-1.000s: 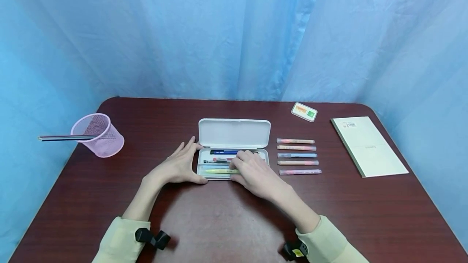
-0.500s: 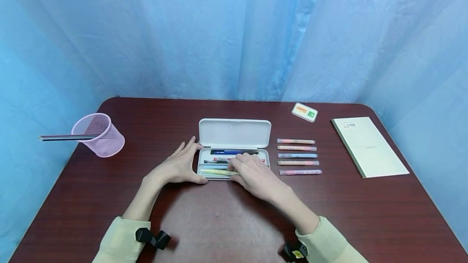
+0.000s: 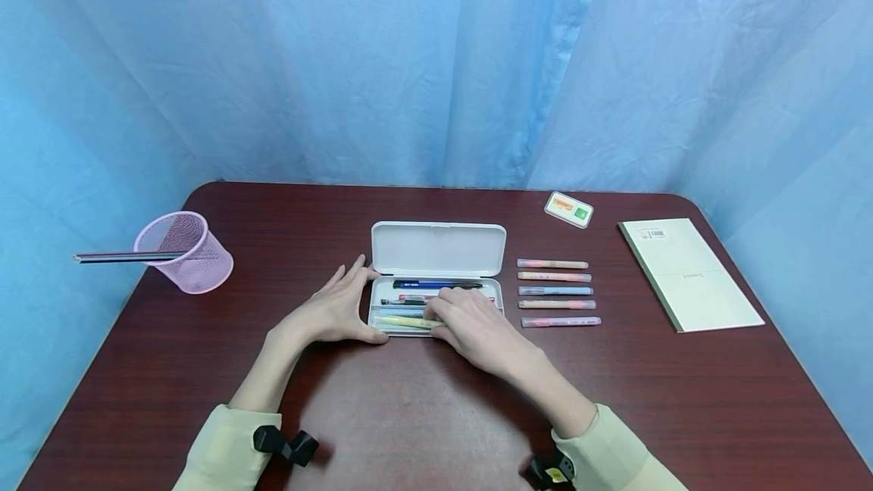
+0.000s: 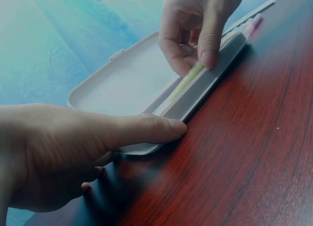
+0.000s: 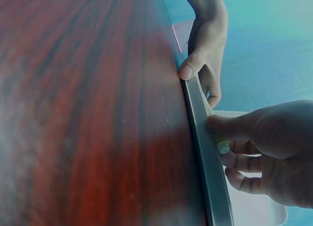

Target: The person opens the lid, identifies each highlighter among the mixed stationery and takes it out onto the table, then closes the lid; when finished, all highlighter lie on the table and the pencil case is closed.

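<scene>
An open white pencil case (image 3: 439, 248) lies on the table, its lid tipped back. My left hand (image 3: 332, 308) braces the left end of the case, thumb along the front corner and another finger at the hinge corner, the fingers spread. My right hand (image 3: 477, 328) pinches a yellow-green highlighter (image 3: 401, 320) between thumb and fingers, low over the front compartment; in the right wrist view the pale green end of the highlighter (image 5: 223, 146) shows between them. Blue pens (image 3: 430, 284) lie in the rear part of the case. My right hand hides the case's right front.
Several pastel markers (image 3: 555, 290) lie in a row right of the case. Beyond them are a small white box (image 3: 569, 209) and a pale notebook (image 3: 692, 273). A pink mesh cup (image 3: 198, 260) lies tipped at the left, pencils (image 3: 123, 257) poking past the table edge.
The highlighter has shifted slightly left and its angle has changed, with a light blue strip now showing behind it. My right fingers moved a little left; my left hand stays put.
</scene>
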### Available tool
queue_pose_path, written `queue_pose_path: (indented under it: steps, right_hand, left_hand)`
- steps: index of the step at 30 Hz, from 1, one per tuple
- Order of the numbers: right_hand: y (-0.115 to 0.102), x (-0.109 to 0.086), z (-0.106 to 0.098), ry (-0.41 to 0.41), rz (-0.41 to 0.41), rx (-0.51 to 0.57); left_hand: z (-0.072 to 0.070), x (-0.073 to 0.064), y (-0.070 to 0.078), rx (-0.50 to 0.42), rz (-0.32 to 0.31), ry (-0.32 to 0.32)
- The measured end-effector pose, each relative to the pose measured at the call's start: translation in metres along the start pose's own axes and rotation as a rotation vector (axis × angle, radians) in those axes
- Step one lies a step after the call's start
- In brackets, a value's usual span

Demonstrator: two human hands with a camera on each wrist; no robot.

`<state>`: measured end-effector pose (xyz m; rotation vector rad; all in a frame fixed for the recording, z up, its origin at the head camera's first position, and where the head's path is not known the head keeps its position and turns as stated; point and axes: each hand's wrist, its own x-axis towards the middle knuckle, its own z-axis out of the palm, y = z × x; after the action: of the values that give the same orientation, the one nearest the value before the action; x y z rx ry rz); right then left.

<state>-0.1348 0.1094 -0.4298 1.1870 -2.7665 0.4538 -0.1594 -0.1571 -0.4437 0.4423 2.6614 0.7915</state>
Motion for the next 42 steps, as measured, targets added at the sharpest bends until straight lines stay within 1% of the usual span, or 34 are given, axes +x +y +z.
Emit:
queue_pose_path:
  steps: [6,8,12,16,22,29,32,35,39,42]
  right_hand:
    - [0.001,-0.001,-0.005,0.019,-0.015,0.013]
    - [0.003,-0.002,-0.01,0.022,-0.001,0.026]
    - [0.013,-0.011,-0.024,0.007,0.057,0.06]
    - [0.034,-0.028,-0.04,-0.007,0.107,0.084]
    - [0.07,-0.062,-0.057,-0.043,0.198,0.139]
    - [0.102,-0.1,-0.072,-0.025,0.219,0.119]
    - [0.111,-0.113,-0.08,-0.054,0.248,0.113]
    - [0.116,-0.121,-0.087,-0.079,0.267,0.095]
    - [0.121,-0.127,-0.092,-0.096,0.262,0.104]
    - [0.123,-0.128,-0.094,-0.131,0.272,0.121]
  left_hand:
    - [0.0,0.0,0.0,0.002,-0.011,0.0]
    - [0.0,0.0,0.0,0.007,-0.012,0.001]
    - [0.0,0.0,0.0,0.01,-0.013,-0.001]
    - [0.001,0.0,0.001,0.006,-0.015,-0.004]
    - [0.0,0.0,0.0,0.0,-0.006,-0.004]
    - [0.0,-0.001,-0.001,0.001,-0.013,-0.011]
    - [-0.001,-0.001,-0.001,0.001,-0.012,-0.012]
    - [-0.001,-0.001,-0.001,0.001,-0.012,-0.013]
    - [0.0,0.0,-0.001,0.002,-0.015,-0.012]
    - [0.0,0.0,0.0,0.0,-0.014,-0.014]
